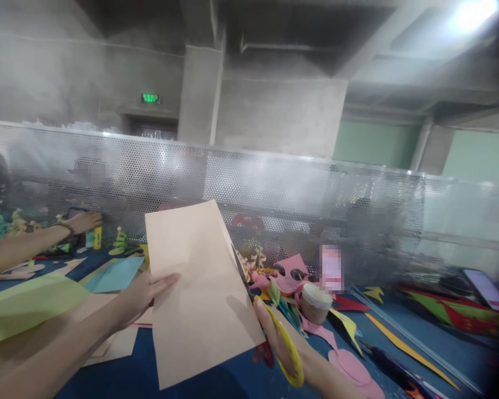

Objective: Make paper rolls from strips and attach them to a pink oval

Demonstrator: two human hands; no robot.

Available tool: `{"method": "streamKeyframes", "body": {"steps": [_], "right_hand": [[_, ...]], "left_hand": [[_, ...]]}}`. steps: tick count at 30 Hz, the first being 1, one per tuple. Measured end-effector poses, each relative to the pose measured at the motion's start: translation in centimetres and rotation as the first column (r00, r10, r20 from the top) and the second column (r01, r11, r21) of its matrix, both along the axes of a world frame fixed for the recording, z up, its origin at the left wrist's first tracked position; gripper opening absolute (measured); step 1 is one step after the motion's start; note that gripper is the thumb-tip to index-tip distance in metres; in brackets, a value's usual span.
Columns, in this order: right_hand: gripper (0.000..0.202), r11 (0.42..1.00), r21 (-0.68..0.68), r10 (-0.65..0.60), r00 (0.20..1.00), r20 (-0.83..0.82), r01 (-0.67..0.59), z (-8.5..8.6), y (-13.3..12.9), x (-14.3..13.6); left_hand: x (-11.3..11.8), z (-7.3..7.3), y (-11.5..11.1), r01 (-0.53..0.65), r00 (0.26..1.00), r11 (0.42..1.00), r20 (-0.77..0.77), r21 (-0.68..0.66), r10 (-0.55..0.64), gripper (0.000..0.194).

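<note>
A large pale peach sheet of paper (199,293) is held up over the blue table. My left hand (149,293) pinches its left edge, with a finger lying across the front. On the right, my right hand (274,332) has its fingers through the yellow handle of a pair of scissors (293,363). The dark blades lie along the sheet's right edge, partly behind it, so whether they are open cannot be seen.
Paper scraps, a white-lidded tub (316,303) and pink circles (349,366) lie right of the sheet. Coloured sheets (116,274) lie left. Another person's hand (85,221) is near a glue stick. A perforated metal screen (274,183) stands behind.
</note>
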State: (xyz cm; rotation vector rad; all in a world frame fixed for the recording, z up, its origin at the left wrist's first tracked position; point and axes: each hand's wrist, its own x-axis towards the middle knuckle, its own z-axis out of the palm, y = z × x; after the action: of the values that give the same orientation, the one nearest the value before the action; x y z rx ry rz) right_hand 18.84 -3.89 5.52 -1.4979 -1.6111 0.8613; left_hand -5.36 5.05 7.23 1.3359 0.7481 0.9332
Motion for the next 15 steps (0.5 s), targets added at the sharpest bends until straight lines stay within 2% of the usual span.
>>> {"method": "streamKeyframes", "body": {"steps": [4,9,15], "right_hand": [[0.062,0.998,-0.057,-0.033,0.999,-0.002,0.032,-0.12,0.11,-0.06],[0.061,0.999,0.028,-0.026,1.0,-0.006,0.026,-0.14,-0.05,-0.22],[0.051,0.998,0.049,-0.045,0.999,-0.024,0.046,-0.29,0.02,-0.38]], "left_hand": [[-0.02,0.14,-0.12,0.019,1.0,1.0,0.006,0.013,-0.019,0.054],[-0.06,0.12,-0.01,0.033,0.999,0.999,0.024,0.011,-0.033,0.054],[0.01,0.19,-0.09,0.021,0.999,1.0,0.031,0.008,-0.021,0.054]]}}
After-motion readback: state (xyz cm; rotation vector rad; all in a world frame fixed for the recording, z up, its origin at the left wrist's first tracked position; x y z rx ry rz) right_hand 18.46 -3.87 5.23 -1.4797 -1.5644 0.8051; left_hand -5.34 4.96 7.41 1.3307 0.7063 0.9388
